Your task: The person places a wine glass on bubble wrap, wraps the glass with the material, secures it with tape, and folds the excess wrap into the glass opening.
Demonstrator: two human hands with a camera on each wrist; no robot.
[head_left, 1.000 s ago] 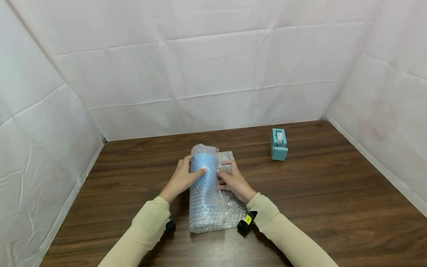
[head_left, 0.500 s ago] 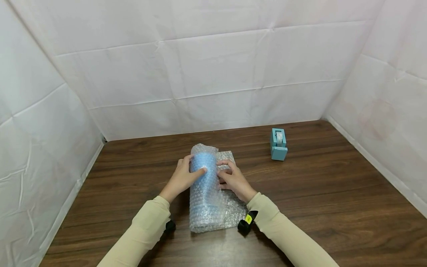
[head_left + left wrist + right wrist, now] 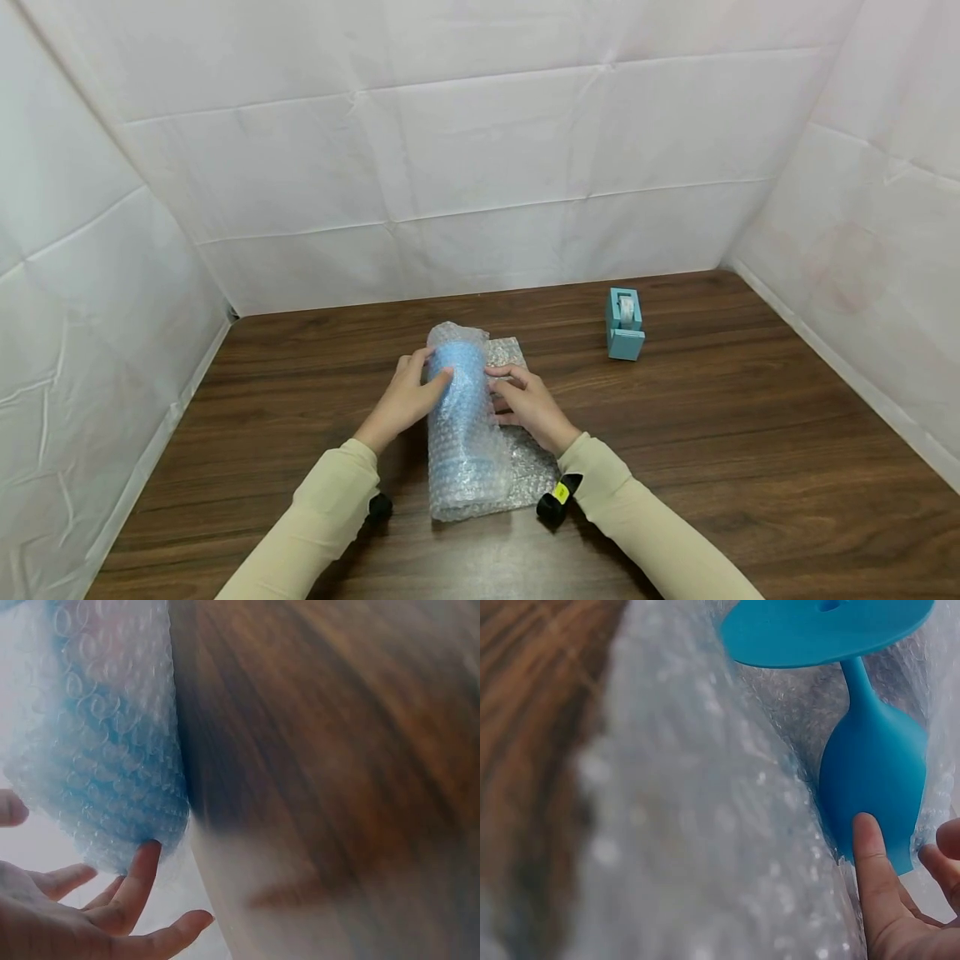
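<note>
Blue goblet [image 3: 871,761] in bubble wrap [image 3: 467,487] between left grip [image 3: 399,402] and right grip [image 3: 531,407], both spread.

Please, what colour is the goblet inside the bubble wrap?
Blue. The goblet shows best in the right wrist view.

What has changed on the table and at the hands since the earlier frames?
The left hand has drawn its thumb slightly back leftward on the bubble wrap roll. The right hand has brought its index finger leftward to the roll's right side. No clear grasp or release. The tape dispenser stayed put.
</note>
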